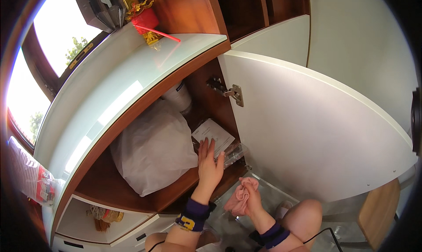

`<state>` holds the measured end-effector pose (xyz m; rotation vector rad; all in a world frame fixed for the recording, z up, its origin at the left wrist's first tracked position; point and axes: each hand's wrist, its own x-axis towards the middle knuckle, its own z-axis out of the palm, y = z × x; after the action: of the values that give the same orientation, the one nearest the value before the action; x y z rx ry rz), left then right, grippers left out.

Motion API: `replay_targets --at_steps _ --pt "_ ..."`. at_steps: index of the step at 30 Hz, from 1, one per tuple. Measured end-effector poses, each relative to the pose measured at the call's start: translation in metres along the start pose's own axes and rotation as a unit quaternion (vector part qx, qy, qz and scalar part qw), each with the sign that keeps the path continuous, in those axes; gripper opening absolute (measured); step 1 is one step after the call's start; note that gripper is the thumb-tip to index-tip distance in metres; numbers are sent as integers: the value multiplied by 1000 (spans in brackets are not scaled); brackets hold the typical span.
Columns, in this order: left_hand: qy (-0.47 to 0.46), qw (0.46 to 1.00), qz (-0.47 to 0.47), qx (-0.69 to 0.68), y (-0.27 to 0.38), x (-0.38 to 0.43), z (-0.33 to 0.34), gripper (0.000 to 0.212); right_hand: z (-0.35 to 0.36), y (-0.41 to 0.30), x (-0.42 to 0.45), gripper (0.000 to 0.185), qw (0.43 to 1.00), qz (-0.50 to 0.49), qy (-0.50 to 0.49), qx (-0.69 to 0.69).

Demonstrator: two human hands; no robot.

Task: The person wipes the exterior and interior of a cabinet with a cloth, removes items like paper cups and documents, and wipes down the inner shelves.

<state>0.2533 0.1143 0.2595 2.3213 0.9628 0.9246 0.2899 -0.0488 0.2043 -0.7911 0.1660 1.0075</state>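
My left hand (209,168) reaches into the open cabinet, fingers spread, over the lower edge of a white printed booklet or sheet (216,132) and beside a clear plastic package (233,155). Whether the fingertips touch the paper cannot be told. Left of the hand, a large white plastic bag (155,146) fills much of the shelf, with a white tub or roll (178,95) behind it. Outside the cabinet, just below its edge, my right hand (253,199) is closed around a crumpled pink cloth (239,199).
The white cabinet door (306,120) stands open on the right, on a metal hinge (236,95). A glass-covered top (132,80) bears a red and gold ornament (145,17). Stacked cups in plastic (29,173) are at the far left, a wooden chair or stool part (377,212) at lower right.
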Motion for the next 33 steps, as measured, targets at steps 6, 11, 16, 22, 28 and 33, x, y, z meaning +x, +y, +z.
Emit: replay_targets --at_steps 6,11,16,22,28,33 --pt "-126 955 20 266 -14 26 21 60 1 -10 -3 18 999 22 -13 28" --pt "-108 950 -30 291 -42 52 25 61 0 -14 1 18 1000 5 9 23" --pt "-86 952 -39 292 -58 76 31 59 -13 -9 7 15 999 7 -7 32" --pt "36 968 20 249 -48 64 27 58 -2 -12 -1 17 999 -2 -4 35" --pt "-47 997 56 -37 28 -17 3 43 2 -17 -8 24 999 -35 -8 11" --pt "-91 967 -15 -236 4 -147 -24 46 23 -16 -41 27 995 2 -84 47"
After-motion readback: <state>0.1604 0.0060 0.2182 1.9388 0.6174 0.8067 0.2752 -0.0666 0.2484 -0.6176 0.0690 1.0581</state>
